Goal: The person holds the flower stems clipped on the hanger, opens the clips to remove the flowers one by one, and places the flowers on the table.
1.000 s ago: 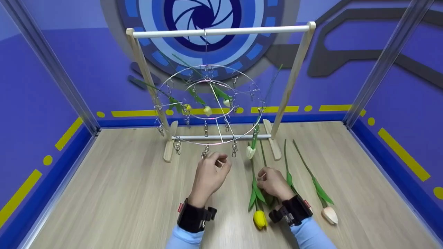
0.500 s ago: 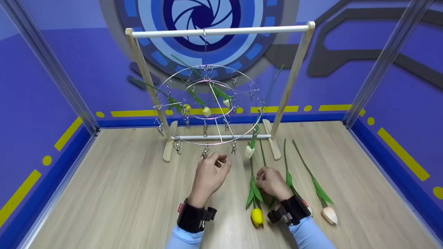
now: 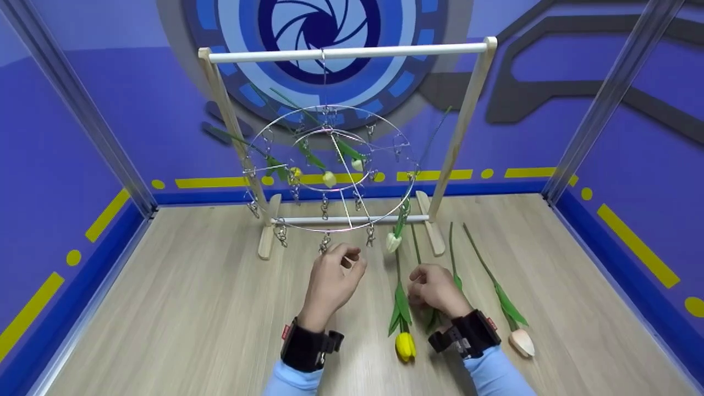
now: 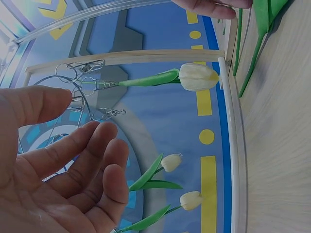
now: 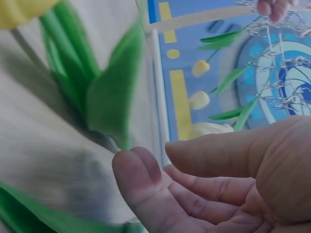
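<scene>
Plainly, both hands are unloaded: the left hand has its fingers loosely bent with a gap to the thumb, and the right hand is relaxed too, thumb and forefinger apart. Between them, nearer the right, lies the yellow tulip, its bloom smooth and cupped, its leaves long, pointed and creased along the middle; whether the right fingertips touch a leaf I cannot tell. The table beneath has a pale streaked wood grain. Just beyond the left fingertips dangles a bent-wire clip from the hanger, thin shiny metal in two rings. Beyond the right hand a white tulip hangs head down, clipped to the outer ring. Around the hanger stands a frame of flat wooden posts and round white bars. Outward of the right hand rests a pink tulip; that hand and its black band partly cover other green stems
</scene>
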The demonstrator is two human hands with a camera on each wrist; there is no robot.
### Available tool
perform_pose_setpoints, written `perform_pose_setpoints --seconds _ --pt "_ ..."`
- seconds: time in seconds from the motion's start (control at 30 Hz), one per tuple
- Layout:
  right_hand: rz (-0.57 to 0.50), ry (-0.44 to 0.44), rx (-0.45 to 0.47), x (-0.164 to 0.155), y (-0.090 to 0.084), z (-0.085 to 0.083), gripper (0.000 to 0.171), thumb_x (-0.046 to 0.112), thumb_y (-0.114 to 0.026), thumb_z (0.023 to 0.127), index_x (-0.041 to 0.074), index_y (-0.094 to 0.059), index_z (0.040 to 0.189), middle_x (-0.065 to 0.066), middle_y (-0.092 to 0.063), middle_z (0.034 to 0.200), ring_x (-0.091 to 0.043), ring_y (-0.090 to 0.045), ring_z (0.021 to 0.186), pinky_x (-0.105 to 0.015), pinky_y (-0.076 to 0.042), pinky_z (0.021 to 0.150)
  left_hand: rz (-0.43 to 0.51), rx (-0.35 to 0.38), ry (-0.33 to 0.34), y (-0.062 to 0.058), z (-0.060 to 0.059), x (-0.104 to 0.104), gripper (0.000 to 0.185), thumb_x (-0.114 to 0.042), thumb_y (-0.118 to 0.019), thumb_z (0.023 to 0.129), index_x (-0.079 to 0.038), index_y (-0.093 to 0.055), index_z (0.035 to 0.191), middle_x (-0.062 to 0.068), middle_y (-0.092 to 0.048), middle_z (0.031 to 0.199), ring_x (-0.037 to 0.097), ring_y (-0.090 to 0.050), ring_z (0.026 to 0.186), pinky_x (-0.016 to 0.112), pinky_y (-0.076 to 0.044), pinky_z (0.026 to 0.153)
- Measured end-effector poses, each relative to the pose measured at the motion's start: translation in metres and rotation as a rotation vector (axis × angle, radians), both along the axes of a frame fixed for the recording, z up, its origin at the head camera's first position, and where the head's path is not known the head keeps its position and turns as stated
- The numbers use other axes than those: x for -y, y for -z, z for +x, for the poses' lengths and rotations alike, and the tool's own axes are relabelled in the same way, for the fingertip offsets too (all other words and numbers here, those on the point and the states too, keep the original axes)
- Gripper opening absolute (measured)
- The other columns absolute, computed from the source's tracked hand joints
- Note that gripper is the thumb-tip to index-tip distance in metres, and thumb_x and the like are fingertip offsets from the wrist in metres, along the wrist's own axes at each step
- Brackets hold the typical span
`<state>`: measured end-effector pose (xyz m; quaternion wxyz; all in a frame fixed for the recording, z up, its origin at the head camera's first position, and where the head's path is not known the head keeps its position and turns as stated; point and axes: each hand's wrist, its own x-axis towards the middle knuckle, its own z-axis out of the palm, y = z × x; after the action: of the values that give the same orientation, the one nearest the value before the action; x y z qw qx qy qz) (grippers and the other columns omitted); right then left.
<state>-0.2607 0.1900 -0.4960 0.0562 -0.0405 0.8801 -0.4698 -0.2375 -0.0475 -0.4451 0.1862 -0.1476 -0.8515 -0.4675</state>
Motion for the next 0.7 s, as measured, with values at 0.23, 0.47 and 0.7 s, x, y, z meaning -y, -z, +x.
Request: perform_pose_setpoints --seconds 0.23,0.47,0.7 --pt "-0.002 -0.032 -0.032 -0.007 -0.013 0.002 0.020 -0.007 -0.062 0.093 -0.012 -0.065 0.112 -0.013 -0.068 0.089 -0.027 -0.068 0.075 -0.039 -0.059 0.067 -0.002 -0.003 0.028 0.000 0.002 -0.004 0.017 -0.011 -0.070 0.094 -0.002 -0.074 0.108 0.010 -0.071 0.099 0.026 -0.068 0.086 0.035 -0.054 0.078" --pt "-0.095 -0.037 -0.057 -0.008 -0.027 0.007 0.020 -0.004 -0.061 0.097 -0.010 -0.065 0.116 -0.014 -0.068 0.097 -0.020 -0.067 0.080 -0.040 -0.061 0.073 0.000 -0.047 0.037 -0.003 0.007 -0.008 0.019 -0.008 -0.071 0.093 -0.001 -0.073 0.111 0.010 -0.071 0.101 0.026 -0.068 0.086 0.036 -0.054 0.079" --pt "-0.112 -0.073 -0.122 -0.014 -0.050 0.017 0.022 0.002 -0.064 0.099 -0.007 -0.065 0.120 -0.015 -0.069 0.102 -0.022 -0.068 0.083 -0.043 -0.061 0.076 -0.005 -0.053 0.065 -0.007 0.015 -0.012 0.019 -0.009 -0.070 0.094 -0.001 -0.072 0.111 0.009 -0.072 0.098 0.024 -0.069 0.083 0.036 -0.056 0.077"
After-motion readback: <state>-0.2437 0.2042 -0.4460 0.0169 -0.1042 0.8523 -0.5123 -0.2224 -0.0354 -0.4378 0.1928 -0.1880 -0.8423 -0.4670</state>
